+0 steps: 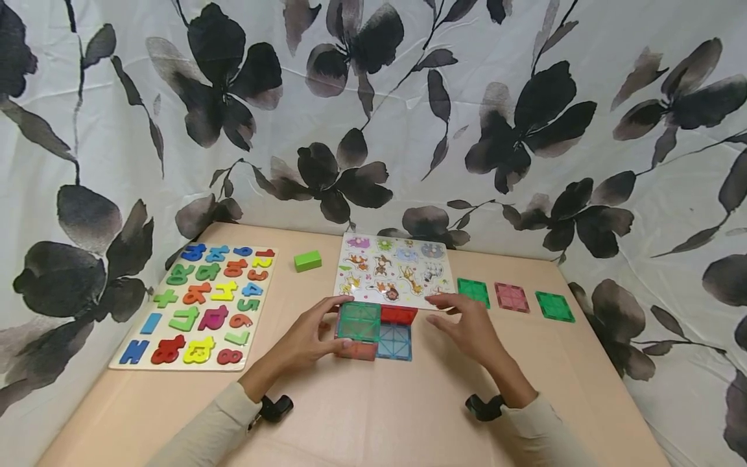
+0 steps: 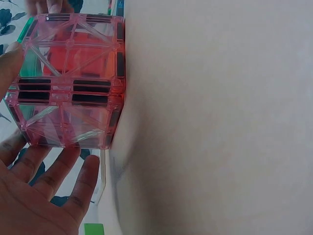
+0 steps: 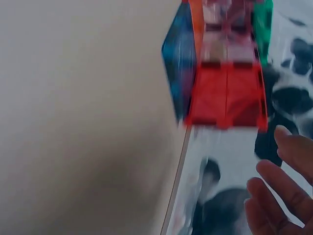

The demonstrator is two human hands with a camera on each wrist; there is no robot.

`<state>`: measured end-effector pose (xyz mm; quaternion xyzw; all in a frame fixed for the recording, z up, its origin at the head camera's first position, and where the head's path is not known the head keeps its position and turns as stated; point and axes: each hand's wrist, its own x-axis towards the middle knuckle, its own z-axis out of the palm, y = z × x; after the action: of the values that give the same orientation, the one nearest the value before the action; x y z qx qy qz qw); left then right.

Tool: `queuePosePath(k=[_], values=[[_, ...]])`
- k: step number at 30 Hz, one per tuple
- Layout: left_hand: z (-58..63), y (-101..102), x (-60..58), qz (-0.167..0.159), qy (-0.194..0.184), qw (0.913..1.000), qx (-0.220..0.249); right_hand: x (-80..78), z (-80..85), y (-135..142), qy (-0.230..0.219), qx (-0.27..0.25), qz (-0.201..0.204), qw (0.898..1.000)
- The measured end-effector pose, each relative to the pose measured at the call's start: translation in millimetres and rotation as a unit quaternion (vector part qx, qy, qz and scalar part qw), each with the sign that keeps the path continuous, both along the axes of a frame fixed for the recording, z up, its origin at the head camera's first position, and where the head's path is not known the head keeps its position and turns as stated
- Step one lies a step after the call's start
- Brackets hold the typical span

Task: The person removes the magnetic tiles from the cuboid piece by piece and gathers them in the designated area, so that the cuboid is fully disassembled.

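Note:
A box built of clear magnetic tiles (image 1: 358, 322) stands on the table, with a green tile on top and pink and orange sides. My left hand (image 1: 300, 337) holds it, thumb at the near edge and fingers along the left and far side; the left wrist view shows the fingertips against the pink wall (image 2: 63, 115). Joined at the box's right, a blue tile (image 1: 395, 342) lies flat and a red tile (image 1: 399, 315) stands behind it. My right hand (image 1: 473, 331) is right of the red tile, fingers apart and holding nothing; a gap shows in the right wrist view.
An animal picture board (image 1: 393, 269) lies just behind the box. To the right sit two green tiles (image 1: 555, 307) and a pink tile (image 1: 511, 298) in a row. A number puzzle board (image 1: 142, 324) is at left, a green block (image 1: 307, 261) beside it. Floral cloth (image 1: 408, 130) hangs behind.

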<state>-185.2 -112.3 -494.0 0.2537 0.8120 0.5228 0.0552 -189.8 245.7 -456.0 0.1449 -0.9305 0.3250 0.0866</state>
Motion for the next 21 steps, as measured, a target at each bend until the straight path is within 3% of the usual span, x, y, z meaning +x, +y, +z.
queuePosePath(k=[4,10,16,21], values=[[-0.4,-0.2,0.5,0.0,0.003,1.0,0.001,-4.9,-4.3,-33.1,0.028,0.043,0.043,0.998],[-0.8,0.2,1.3,-0.001,0.006,1.0,-0.002,-7.5,-11.7,-50.3,0.077,0.087,0.037,0.993],[-0.1,0.0,0.8,0.004,-0.004,1.0,-0.008,1.3,-11.4,-41.5,0.094,0.051,0.021,0.994],[0.7,-0.1,0.8,0.006,-0.008,0.9999,-0.008,9.4,-9.5,-15.8,0.029,-0.026,-0.045,0.998]])
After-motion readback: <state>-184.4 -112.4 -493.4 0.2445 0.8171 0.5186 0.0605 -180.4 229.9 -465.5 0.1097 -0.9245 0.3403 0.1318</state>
